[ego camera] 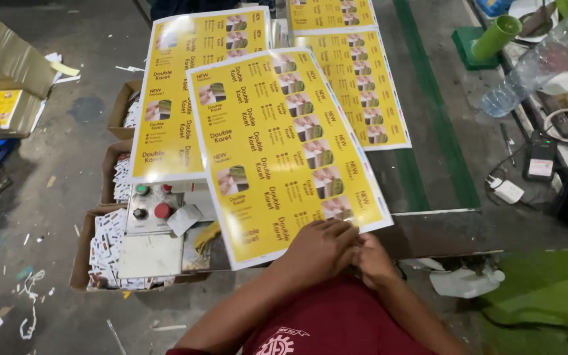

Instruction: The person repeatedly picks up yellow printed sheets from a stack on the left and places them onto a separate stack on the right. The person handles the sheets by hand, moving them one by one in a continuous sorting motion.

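Here, both hands meet at the near edge of the top yellow sheet [284, 154], left hand [320, 248] over right hand [373, 260], fingers seemingly pinching its 6 o'clock edge to keep it flat on the counter [428, 177], while other yellow sheets [185, 85] lie beyond toward 12 o'clock.

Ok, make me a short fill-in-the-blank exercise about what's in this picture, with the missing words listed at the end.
1. Both hands, the left hand and the right hand, meet at the near edge of a printed sheet whose background colour is ____.
2. The control box has a green button and a ____ button.
3. The clear plastic bottle lies on its ____.

Missing words: yellow; red; side
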